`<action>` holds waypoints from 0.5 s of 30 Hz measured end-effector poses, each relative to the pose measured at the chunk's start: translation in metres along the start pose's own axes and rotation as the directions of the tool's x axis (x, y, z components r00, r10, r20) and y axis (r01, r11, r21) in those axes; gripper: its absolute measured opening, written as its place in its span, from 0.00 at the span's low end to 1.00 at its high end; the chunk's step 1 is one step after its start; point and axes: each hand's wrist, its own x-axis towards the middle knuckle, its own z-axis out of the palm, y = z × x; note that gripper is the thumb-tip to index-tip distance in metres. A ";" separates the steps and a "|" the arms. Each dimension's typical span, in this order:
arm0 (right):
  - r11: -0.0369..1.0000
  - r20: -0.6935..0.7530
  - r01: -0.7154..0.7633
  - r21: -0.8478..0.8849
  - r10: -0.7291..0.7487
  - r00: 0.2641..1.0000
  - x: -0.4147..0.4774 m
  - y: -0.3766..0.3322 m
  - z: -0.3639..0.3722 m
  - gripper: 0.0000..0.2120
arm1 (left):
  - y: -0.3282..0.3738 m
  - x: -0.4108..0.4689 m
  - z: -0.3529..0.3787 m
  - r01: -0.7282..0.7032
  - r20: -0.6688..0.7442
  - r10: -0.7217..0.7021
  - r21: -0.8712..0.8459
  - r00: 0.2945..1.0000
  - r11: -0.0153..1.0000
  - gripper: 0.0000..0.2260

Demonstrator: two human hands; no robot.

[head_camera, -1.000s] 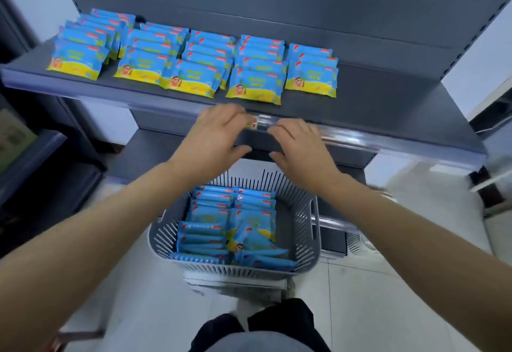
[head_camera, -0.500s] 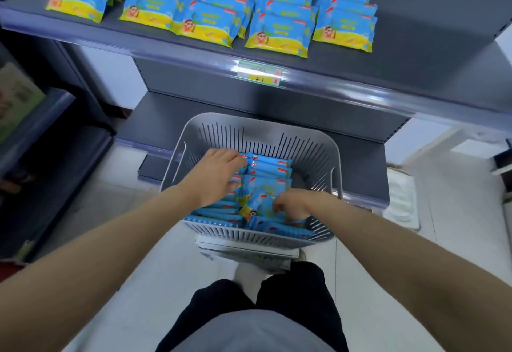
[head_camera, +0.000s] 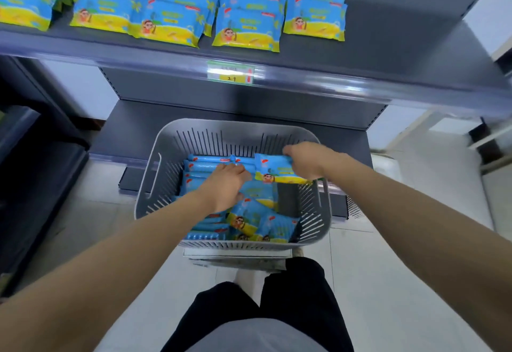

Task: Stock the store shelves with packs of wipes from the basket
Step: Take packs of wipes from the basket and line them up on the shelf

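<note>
Pickup, right hand (head_camera: 307, 161) gripping one pack (head_camera: 277, 170) at the right rim of the basket (head_camera: 166, 141) — left hand (head_camera: 227, 188) rests among the other packs (head_camera: 206, 166) (grip unclear). Next, probably: lift it to the bare right end of the shelf (head_camera: 388, 55).

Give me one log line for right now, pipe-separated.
phase: picking from basket | right hand: holds pack near basket rim | left hand: on stacked packs, grip unclear | shelf: right end bare
</note>
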 end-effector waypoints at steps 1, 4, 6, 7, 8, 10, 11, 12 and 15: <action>1.000 -0.027 -0.015 0.002 0.015 1.000 -0.003 0.003 -0.005 0.20 | 0.002 0.007 0.005 -0.008 0.047 0.007 0.007 0.999 1.000 0.21; 0.999 -0.096 -0.046 -0.005 0.045 0.994 -0.010 0.010 -0.016 0.18 | 0.007 0.024 0.018 -0.021 0.219 0.024 -0.016 0.975 1.000 0.25; 0.998 -0.125 -0.061 0.000 0.060 0.990 -0.012 0.012 -0.020 0.18 | 0.010 0.032 0.026 -0.038 0.290 0.034 0.011 0.956 0.999 0.27; 0.998 -0.133 -0.067 0.002 0.067 0.989 -0.013 0.012 -0.021 0.18 | 0.011 0.036 0.030 -0.054 0.306 0.043 0.028 0.951 0.998 0.26; 0.997 -0.136 -0.073 0.004 0.073 0.988 -0.013 0.013 -0.022 0.18 | 0.012 0.040 0.032 -0.062 0.318 0.047 0.035 0.947 0.997 0.25; 0.997 -0.145 -0.075 0.012 0.076 0.986 -0.013 0.014 -0.021 0.18 | 0.015 0.044 0.035 -0.051 0.343 0.038 0.028 0.939 0.998 0.22; 0.997 -0.151 -0.073 0.017 0.075 0.986 -0.013 0.015 -0.021 0.17 | 0.016 0.046 0.034 -0.043 0.353 0.034 0.016 0.935 0.999 0.21; 0.997 -0.154 -0.071 0.022 0.074 0.985 -0.013 0.015 -0.022 0.17 | 0.017 0.046 0.033 -0.034 0.361 0.036 -0.010 0.932 0.999 0.20; 0.997 -0.174 -0.061 0.038 0.067 0.983 -0.016 0.017 -0.031 0.15 | 0.013 0.047 0.019 -0.013 0.329 0.053 -0.121 0.943 0.993 0.12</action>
